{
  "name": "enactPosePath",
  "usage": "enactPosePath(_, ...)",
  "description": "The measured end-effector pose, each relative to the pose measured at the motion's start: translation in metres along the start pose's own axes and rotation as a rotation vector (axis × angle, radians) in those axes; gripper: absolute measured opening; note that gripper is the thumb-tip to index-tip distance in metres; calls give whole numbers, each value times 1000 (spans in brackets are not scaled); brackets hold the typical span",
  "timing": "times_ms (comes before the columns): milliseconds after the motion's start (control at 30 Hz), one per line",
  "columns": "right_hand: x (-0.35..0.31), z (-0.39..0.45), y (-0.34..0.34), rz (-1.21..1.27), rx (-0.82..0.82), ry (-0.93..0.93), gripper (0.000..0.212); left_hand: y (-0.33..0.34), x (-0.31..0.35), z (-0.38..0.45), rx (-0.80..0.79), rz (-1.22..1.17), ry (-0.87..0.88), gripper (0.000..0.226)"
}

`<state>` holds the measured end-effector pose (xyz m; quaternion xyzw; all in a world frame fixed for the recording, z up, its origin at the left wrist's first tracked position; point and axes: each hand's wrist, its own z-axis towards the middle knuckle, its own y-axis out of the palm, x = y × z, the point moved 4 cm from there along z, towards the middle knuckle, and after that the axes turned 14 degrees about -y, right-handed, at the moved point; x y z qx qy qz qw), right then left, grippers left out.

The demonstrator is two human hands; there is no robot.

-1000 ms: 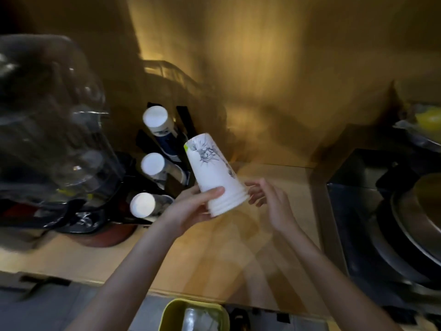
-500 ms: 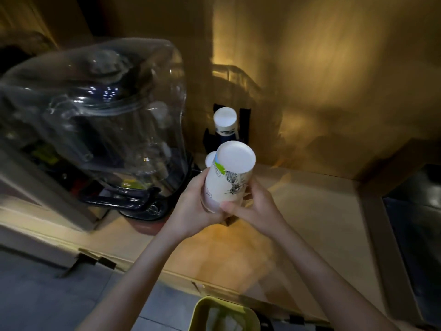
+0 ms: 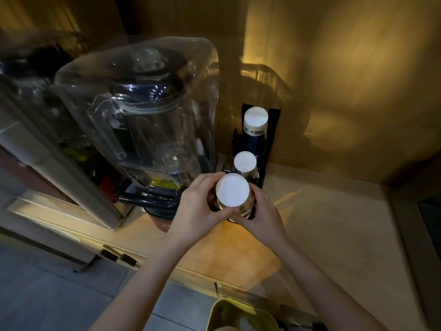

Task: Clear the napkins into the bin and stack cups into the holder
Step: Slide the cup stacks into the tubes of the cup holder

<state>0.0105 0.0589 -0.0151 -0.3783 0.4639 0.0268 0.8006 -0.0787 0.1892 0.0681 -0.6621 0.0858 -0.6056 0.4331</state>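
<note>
An upside-down stack of white paper cups (image 3: 232,190) stands over the front slot of the black cup holder (image 3: 274,130), its round base facing me. My left hand (image 3: 199,206) wraps its left side and my right hand (image 3: 263,211) cups its right side. Behind it, two more cup stacks sit in the holder: a middle stack (image 3: 245,161) and a taller rear stack (image 3: 255,118) with a blue band. The lower part of the held stack is hidden by my fingers.
A large clear blender jar under a transparent cover (image 3: 145,120) stands just left of the holder on the wooden counter (image 3: 322,223). A yellow-green bin (image 3: 241,316) sits below the counter's front edge. A dark appliance edge (image 3: 429,211) lies at far right.
The cup stack went from tilted in the air to upright and lower, down at the holder's front slot. Both hands now clasp it, and the view has swung left.
</note>
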Motion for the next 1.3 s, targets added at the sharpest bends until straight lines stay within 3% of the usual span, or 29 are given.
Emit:
enactPosePath(167,13,1,5,-13,-55,38,84,20,-13,6,-3,6,-48,69)
enactPosePath(500,1,8,-14,6,34,-59,27,52,-28,22,-28,39,-127,68)
enactPosePath(767,14,9,-2,-53,-69,-17,30,68,-35,27,-98,158,-151,56)
enactPosePath(1000,16,10,3,-67,-58,23,29,71,-37,30,-165,279,-172,58)
enactPosePath(1167,7,16,-15,-5,-126,82,28,74,-24,38,-274,499,-195,65)
enactPosePath(1300,-9,32,-61,285,56,157,15,66,11,57,-285,466,-154,63)
